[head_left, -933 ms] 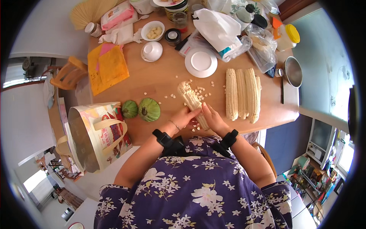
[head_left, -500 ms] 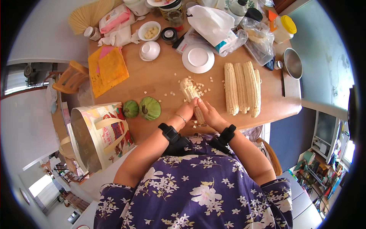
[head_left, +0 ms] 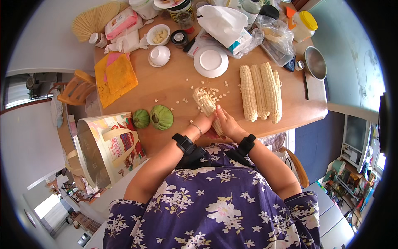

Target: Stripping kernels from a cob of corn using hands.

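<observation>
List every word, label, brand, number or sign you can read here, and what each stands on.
No text can be quoted with confidence.
Cream carrier bag: red-and-white printing, too small and blurred.
Pink-and-white packet: printing, too blurred.
White item with red marks: too small.
Held corn cob: no lettering visible.

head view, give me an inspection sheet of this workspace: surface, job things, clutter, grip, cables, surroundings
Surface: wooden table, with loose kernels scattered around its middle.
Job things: corn cob in hand, near the table's close edge; four cobs side by side to the right.
Clutter: two green gourds to the left; white plate, bowl of pale pieces and plastic bags toward the far side; metal bowl far right.
Grip: left hand and right hand both on the corn cob, partly hiding it.
Cables: nothing seen.
Surroundings: wooden chair and printed bag at left.
</observation>
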`<action>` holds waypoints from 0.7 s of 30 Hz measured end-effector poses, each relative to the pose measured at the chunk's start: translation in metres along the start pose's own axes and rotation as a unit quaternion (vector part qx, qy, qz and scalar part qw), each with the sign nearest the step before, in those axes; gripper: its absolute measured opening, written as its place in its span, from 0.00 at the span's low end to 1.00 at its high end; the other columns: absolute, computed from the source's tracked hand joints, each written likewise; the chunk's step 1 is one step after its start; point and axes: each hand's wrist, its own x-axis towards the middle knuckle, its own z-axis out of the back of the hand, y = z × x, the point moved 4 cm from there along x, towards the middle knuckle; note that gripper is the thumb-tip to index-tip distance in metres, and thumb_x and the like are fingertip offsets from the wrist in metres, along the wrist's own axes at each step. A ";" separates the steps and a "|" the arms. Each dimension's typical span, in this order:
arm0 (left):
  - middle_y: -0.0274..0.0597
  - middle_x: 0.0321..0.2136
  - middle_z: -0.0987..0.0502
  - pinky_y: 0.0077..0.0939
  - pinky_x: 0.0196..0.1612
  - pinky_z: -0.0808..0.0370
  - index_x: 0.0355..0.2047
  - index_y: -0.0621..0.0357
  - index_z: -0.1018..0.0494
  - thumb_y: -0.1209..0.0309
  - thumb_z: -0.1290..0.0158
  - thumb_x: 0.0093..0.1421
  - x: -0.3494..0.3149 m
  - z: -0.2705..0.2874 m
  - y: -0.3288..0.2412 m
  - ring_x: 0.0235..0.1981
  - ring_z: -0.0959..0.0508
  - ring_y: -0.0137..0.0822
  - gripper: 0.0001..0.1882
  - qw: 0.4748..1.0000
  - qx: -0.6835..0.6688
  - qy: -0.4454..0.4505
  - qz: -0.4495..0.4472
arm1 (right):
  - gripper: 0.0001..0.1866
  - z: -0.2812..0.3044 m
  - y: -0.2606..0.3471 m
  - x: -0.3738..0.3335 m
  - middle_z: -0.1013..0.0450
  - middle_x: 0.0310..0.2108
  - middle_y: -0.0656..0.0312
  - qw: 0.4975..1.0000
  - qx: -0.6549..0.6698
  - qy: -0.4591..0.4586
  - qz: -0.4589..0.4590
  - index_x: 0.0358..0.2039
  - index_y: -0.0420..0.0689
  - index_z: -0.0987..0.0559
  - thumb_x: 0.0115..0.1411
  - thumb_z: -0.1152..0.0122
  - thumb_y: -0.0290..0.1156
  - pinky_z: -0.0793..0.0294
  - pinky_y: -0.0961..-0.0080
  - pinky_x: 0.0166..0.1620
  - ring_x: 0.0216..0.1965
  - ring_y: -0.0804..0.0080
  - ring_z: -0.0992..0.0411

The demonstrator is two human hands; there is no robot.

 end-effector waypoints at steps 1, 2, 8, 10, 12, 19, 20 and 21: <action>0.47 0.24 0.23 0.22 0.14 0.28 0.40 0.59 0.32 0.52 0.62 0.64 0.005 0.002 0.005 0.15 0.24 0.35 0.22 0.999 0.018 -0.007 -0.037 | 0.43 0.002 -0.007 0.007 0.34 0.47 0.37 1.000 -0.014 -0.015 0.016 0.58 0.34 0.42 0.60 0.67 0.63 0.26 0.73 0.38 0.40 0.56 0.27; 0.46 0.24 0.23 0.19 0.15 0.29 0.39 0.58 0.31 0.50 0.63 0.64 0.001 0.002 -0.002 0.15 0.25 0.33 0.23 0.998 0.027 -0.011 -0.054 | 0.41 0.002 -0.006 0.009 0.31 0.42 0.40 0.999 -0.029 -0.002 0.040 0.57 0.34 0.40 0.61 0.67 0.62 0.27 0.74 0.33 0.36 0.60 0.26; 0.34 0.12 0.31 0.15 0.15 0.40 0.29 0.58 0.31 0.51 0.62 0.64 -0.002 0.010 -0.002 0.10 0.35 0.24 0.23 0.995 0.076 0.066 -0.002 | 0.34 -0.001 0.001 0.001 0.28 0.24 0.54 0.996 0.065 0.059 -0.027 0.48 0.36 0.34 0.63 0.69 0.58 0.32 0.77 0.15 0.16 0.69 0.29; 0.33 0.12 0.32 0.15 0.15 0.41 0.29 0.58 0.31 0.50 0.62 0.64 0.002 0.014 0.007 0.10 0.36 0.24 0.23 0.995 0.054 0.079 -0.006 | 0.34 0.001 -0.002 0.002 0.28 0.21 0.56 0.994 0.091 0.054 -0.042 0.46 0.36 0.33 0.63 0.69 0.58 0.34 0.77 0.12 0.13 0.69 0.31; 0.33 0.13 0.33 0.15 0.15 0.43 0.29 0.57 0.31 0.49 0.62 0.63 0.005 0.016 0.012 0.10 0.38 0.24 0.23 0.995 0.032 0.093 -0.011 | 0.32 0.001 -0.001 0.001 0.28 0.22 0.56 0.993 0.088 0.071 -0.013 0.46 0.36 0.33 0.64 0.68 0.55 0.37 0.76 0.08 0.12 0.69 0.31; 0.34 0.17 0.31 0.13 0.16 0.39 0.30 0.55 0.31 0.43 0.58 0.60 0.001 0.017 0.017 0.13 0.34 0.23 0.25 0.989 -0.074 0.124 0.038 | 0.25 0.001 -0.008 0.007 0.28 0.26 0.53 0.989 0.137 0.032 -0.041 0.45 0.36 0.32 0.65 0.64 0.47 0.33 0.74 0.10 0.19 0.65 0.28; 0.33 0.17 0.30 0.13 0.16 0.37 0.30 0.55 0.31 0.42 0.56 0.58 -0.003 0.015 0.013 0.14 0.33 0.22 0.26 0.992 -0.036 0.110 0.047 | 0.25 0.000 -0.005 0.005 0.28 0.27 0.54 0.988 0.144 0.050 -0.027 0.44 0.37 0.32 0.66 0.66 0.48 0.30 0.74 0.13 0.20 0.65 0.28; 0.33 0.17 0.30 0.13 0.16 0.37 0.30 0.55 0.31 0.42 0.56 0.58 -0.004 0.014 0.013 0.14 0.33 0.22 0.26 0.992 -0.038 0.110 0.047 | 0.25 -0.001 -0.002 0.003 0.28 0.27 0.55 0.986 0.151 0.068 -0.013 0.43 0.38 0.32 0.66 0.67 0.48 0.28 0.74 0.16 0.20 0.65 0.28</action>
